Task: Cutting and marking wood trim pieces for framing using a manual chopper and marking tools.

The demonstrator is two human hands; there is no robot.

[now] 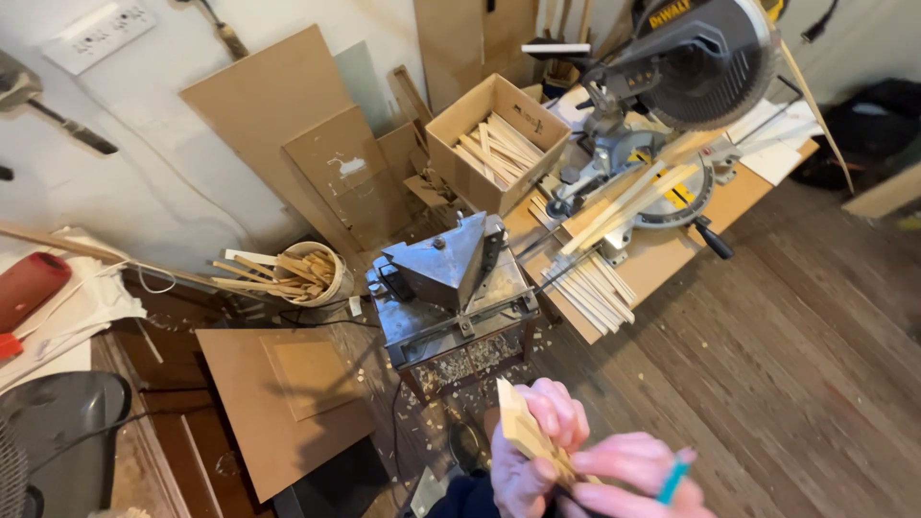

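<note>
My left hand [532, 451] holds a short light wooden piece [520, 422] with an angled end, at the bottom middle of the view. My right hand [628, 475] is just to its right, touching the lower end of the same piece, and a teal pen or pencil [672, 480] sticks out between its fingers. Both hands are low over a dark wooden floor, in front of a grey metal machine [451, 278] with a triangular steel block on top.
A miter saw [672, 86] stands on a board with loose wooden strips [595, 288]. Behind are a cardboard box of strips [499, 144], a bucket of offcuts [312, 273], brown boards [288, 105] leaning on the wall, a flat board [278, 403] at left.
</note>
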